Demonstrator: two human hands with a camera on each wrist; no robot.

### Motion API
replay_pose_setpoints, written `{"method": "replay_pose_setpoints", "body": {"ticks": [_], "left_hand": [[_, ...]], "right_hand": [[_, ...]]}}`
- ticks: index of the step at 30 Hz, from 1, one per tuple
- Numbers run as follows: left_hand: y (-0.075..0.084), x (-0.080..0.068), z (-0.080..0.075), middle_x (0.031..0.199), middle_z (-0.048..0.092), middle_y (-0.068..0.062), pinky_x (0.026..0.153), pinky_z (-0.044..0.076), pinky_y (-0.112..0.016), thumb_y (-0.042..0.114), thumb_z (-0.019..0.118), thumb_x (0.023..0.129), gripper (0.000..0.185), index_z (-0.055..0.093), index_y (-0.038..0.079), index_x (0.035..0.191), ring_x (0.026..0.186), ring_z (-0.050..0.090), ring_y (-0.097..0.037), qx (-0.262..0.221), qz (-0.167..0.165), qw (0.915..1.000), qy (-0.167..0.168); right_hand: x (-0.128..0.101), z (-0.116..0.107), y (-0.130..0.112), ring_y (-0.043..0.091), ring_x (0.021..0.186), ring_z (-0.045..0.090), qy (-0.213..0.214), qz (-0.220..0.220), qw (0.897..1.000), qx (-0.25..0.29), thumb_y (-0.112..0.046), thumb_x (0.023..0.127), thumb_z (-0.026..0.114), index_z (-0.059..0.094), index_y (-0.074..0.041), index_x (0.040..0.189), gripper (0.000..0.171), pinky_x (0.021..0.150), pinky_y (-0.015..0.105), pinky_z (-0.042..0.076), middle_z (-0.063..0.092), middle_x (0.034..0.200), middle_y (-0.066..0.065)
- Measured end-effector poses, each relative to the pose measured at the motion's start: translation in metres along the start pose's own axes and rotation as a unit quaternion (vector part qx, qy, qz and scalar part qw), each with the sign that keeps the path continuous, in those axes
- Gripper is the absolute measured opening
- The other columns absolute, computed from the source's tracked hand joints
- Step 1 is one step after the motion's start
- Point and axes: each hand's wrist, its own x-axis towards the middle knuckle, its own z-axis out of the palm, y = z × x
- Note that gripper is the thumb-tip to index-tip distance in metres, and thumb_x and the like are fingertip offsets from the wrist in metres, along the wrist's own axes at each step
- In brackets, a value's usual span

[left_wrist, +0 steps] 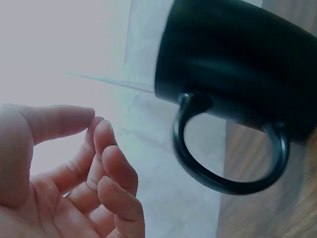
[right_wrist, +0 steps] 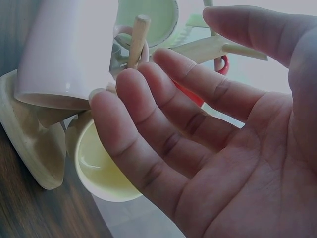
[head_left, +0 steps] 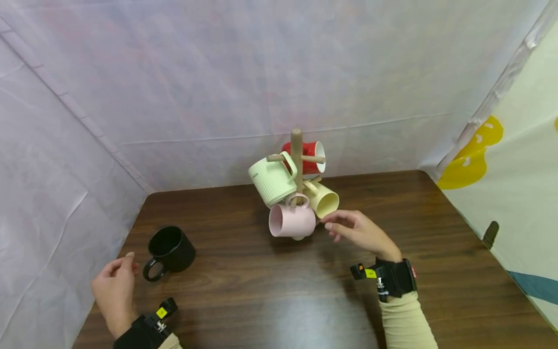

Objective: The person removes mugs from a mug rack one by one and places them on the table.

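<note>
Right hand (head_left: 359, 231) open, fingers relaxed, holding nothing, just beside yellow mug (head_left: 323, 199) on wooden mug tree (head_left: 297, 160). Left hand (head_left: 115, 286) loosely open, empty, near handle of black mug (head_left: 171, 250) standing upright on surface (head_left: 261, 291).

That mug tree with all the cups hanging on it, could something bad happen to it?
Maybe. The right hand is open right beside the yellow mug and pink mug; a bump could knock one off its peg. The wooden mug tree carries four mugs, with the green mug sticking out sideways, so a push might tip it. The left hand is close to the black mug, which sits near the table's left edge and could get nudged off.
</note>
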Motion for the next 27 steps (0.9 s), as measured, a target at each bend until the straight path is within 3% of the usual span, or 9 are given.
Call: {"method": "replay_pose_setpoints", "body": {"ticks": [5, 9, 16, 21, 27], "left_hand": [[0.007, -0.007, 0.001, 0.06, 0.063, 0.017, 0.053, 0.043, -0.015, 0.031, 0.068, 0.093, 0.02, 0.069, 0.02, 0.077, 0.055, 0.057, -0.003, -0.045, 0.025, 0.9986, 0.004], [0.017, -0.016, 0.005, 0.063, 0.066, 0.013, 0.052, 0.045, -0.015, 0.03, 0.069, 0.093, 0.019, 0.071, 0.019, 0.078, 0.054, 0.058, -0.004, -0.059, 0.046, 0.9972, -0.01], [0.037, -0.039, 0.022, 0.072, 0.067, 0.008, 0.053, 0.05, -0.018, 0.035, 0.067, 0.094, 0.028, 0.071, 0.007, 0.094, 0.062, 0.062, -0.009, -0.055, 0.077, 0.9922, -0.081], [0.039, -0.042, 0.037, 0.079, 0.068, 0.006, 0.06, 0.054, -0.021, 0.036, 0.067, 0.094, 0.033, 0.069, 0.003, 0.102, 0.071, 0.064, -0.012, -0.054, 0.089, 0.985, -0.137], [0.04, -0.048, 0.054, 0.081, 0.069, 0.008, 0.064, 0.055, -0.021, 0.03, 0.064, 0.097, 0.029, 0.066, 0.002, 0.105, 0.074, 0.064, -0.008, -0.026, 0.121, 0.9761, -0.179]], "right_hand": [[-0.001, -0.001, 0.0, 0.03, 0.079, 0.067, 0.005, 0.001, 1.0, -0.002, -0.02, 0.098, 0.063, 0.066, -0.006, 0.117, 0.023, 0.073, 0.037, 0.058, 0.066, 0.093, 0.01], [-0.002, -0.002, -0.001, 0.028, 0.078, 0.067, 0.008, 0.001, 1.0, -0.003, -0.02, 0.098, 0.063, 0.066, -0.006, 0.117, 0.023, 0.073, 0.037, 0.058, 0.066, 0.094, 0.01], [-0.003, -0.002, -0.002, 0.027, 0.078, 0.067, 0.009, -0.003, 1.0, -0.001, -0.02, 0.098, 0.063, 0.066, -0.006, 0.117, 0.024, 0.072, 0.035, 0.058, 0.066, 0.094, 0.009], [-0.003, -0.003, -0.001, 0.029, 0.078, 0.067, 0.012, -0.004, 1.0, -0.004, -0.02, 0.098, 0.064, 0.067, -0.006, 0.116, 0.023, 0.072, 0.035, 0.058, 0.067, 0.092, 0.008], [-0.003, -0.003, -0.003, 0.033, 0.079, 0.067, 0.009, -0.004, 1.0, -0.005, -0.019, 0.098, 0.063, 0.066, -0.005, 0.117, 0.024, 0.073, 0.038, 0.058, 0.067, 0.094, 0.01]]}}
